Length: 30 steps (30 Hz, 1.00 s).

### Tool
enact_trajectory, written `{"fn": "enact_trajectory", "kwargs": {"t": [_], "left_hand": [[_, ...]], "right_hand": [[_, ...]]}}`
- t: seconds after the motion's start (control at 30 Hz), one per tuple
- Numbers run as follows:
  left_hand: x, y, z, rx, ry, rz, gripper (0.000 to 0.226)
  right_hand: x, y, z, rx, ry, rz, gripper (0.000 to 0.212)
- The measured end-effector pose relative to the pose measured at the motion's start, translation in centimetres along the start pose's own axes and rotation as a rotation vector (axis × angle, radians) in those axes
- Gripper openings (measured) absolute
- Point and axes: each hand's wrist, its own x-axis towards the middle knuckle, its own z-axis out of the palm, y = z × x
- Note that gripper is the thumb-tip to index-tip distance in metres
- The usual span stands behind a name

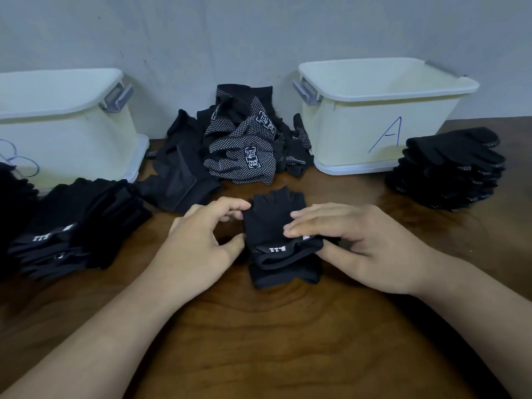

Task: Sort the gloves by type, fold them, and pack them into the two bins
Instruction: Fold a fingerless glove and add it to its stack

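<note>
A black fingerless glove [273,220] with a white 5.11 label lies on the wooden table [273,326] in front of me, on top of a second one. My left hand [201,240] pinches its left edge between curled fingers and thumb. My right hand [354,243] lies with straight fingers on the glove's right side, thumb tucked under its cuff edge. An unsorted heap of gloves [244,139], dotted and plain, sits between two cream bins: the left bin [66,125] and the right bin [383,110] marked A.
A stack of fingerless gloves [77,226] lies at the left in front of the left bin. A stack of dotted full-finger gloves [449,168] lies right of bin A. A grey wall stands behind the bins.
</note>
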Motion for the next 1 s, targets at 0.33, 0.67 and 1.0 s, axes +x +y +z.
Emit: {"fn": "enact_trajectory", "kwargs": {"t": [0.33,0.67,1.0], "left_hand": [[0.1,-0.5,0.4,0.028,0.063,0.067,0.034],[-1.4,1.8,1.6,0.120,-0.260,0.207,0.052],[-1.6,2.2,1.3,0.331,-0.388,0.251,0.051]], "right_hand": [[-0.2,-0.3,-0.6,-0.048,-0.207,0.052,0.051],[0.2,0.0,0.2,0.297,-0.098,0.275,0.037],[-0.2,2.8,-1.2,0.283,0.005,0.285,0.041]]}}
